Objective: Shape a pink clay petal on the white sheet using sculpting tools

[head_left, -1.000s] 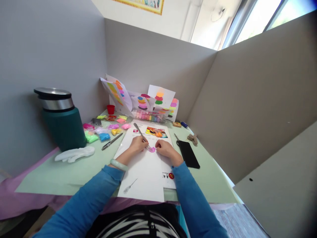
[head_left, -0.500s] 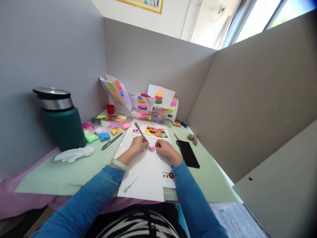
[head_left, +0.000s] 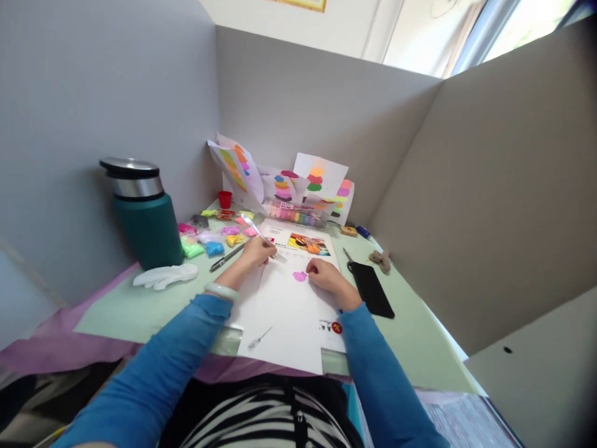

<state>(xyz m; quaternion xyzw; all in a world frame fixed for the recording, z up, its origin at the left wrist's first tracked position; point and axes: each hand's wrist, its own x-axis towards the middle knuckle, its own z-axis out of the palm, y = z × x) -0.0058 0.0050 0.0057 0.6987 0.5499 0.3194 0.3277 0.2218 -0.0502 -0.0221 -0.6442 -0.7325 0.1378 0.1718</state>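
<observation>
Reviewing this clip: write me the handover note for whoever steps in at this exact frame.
Left hand: shut on the fork, its tip off the clay, handle pointing toward the back wall.
Right hand: curled on the white sheet, just right of the pink clay piece; whether it touches it is unclear.
Done: the clay lies flattened on the sheet.
Left: any texture cannot be read at this size, so check the surface. Spare clay packets lie beside the green flask.

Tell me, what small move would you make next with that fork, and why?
Probably bring the fork in the left hand back down onto the pink clay. The fork is off it, and the right hand rests beside the blob on the paper.
</observation>
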